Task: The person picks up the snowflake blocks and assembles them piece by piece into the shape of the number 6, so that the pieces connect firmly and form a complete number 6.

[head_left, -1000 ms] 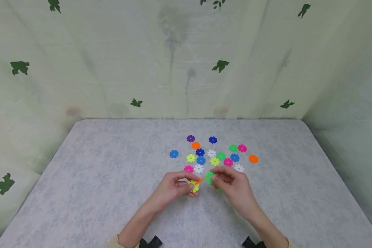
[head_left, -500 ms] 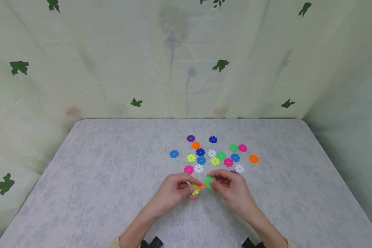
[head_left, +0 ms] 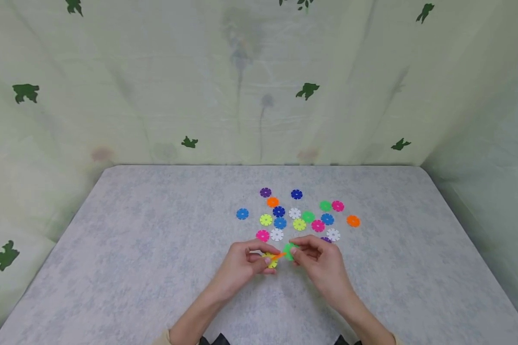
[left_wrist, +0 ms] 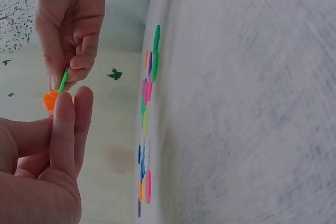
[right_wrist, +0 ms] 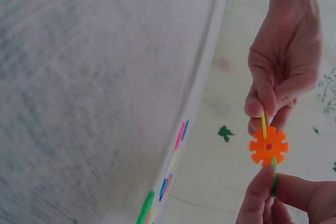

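Above the table's near middle, my left hand (head_left: pixel 241 268) pinches a yellow notched disc (head_left: pixel 272 262), with an orange disc (head_left: pixel 279 257) standing crosswise at its edge. My right hand (head_left: pixel 325 268) pinches a green disc (head_left: pixel 289 251) between thumb and fingers. In the right wrist view the orange disc (right_wrist: pixel 269 146) faces the camera: the yellow disc (right_wrist: pixel 264 124) meets its upper edge, the green disc (right_wrist: pixel 274 179) its lower edge. The left wrist view has the green disc (left_wrist: pixel 63 80) edge-on, touching the orange disc (left_wrist: pixel 50 100).
Beyond the hands, several flat notched discs lie on the grey table (head_left: pixel 155 230), among them a pink disc (head_left: pixel 262 235), a white disc (head_left: pixel 276 235) and an orange disc (head_left: pixel 353 221). A purple disc (head_left: pixel 325 239) is partly behind my right hand. A pale curtain (head_left: pixel 155 96) hangs behind.
The green disc in my right hand has come left and slightly down to the orange disc, closing the gap between them. A purple disc beside my right hand has come into view.
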A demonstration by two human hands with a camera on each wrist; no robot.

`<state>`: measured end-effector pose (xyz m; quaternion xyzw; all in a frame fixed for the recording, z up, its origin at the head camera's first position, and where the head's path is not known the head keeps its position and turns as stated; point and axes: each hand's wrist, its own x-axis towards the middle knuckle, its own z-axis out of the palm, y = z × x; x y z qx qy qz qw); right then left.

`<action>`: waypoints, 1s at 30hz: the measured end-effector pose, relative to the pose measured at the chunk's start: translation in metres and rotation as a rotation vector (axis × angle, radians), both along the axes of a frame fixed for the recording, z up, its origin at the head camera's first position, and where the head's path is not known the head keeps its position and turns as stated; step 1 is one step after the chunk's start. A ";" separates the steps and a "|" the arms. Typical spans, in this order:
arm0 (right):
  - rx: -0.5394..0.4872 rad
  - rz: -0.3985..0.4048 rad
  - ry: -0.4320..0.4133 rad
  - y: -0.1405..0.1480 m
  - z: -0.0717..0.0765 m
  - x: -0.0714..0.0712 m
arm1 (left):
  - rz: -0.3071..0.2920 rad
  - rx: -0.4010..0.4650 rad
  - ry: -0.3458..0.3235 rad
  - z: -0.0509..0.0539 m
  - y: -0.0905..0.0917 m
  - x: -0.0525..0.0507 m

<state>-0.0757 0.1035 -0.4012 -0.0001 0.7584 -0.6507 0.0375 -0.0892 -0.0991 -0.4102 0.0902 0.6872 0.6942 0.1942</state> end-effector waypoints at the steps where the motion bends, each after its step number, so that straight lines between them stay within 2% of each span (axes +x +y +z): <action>1: 0.005 -0.003 0.003 -0.001 0.000 0.000 | 0.006 0.002 -0.006 0.000 0.000 0.000; 7: 0.077 -0.028 0.025 -0.006 0.002 0.003 | 0.013 0.010 -0.024 0.000 0.000 0.002; 11: 0.118 -0.018 0.030 -0.008 0.002 0.003 | 0.002 0.014 -0.020 -0.001 -0.002 0.002; 17: 0.048 0.024 0.000 0.000 -0.002 -0.002 | -0.030 0.029 -0.038 -0.001 -0.001 0.001; 23: -0.001 0.113 0.023 0.008 -0.006 -0.006 | -0.042 0.044 -0.091 0.001 0.006 0.001; 27: 0.024 0.198 0.050 0.009 -0.007 -0.005 | -0.028 -0.001 -0.094 0.000 0.009 0.003; 30: 0.040 0.223 0.028 0.008 -0.007 -0.005 | -0.011 -0.041 -0.089 -0.001 0.010 0.004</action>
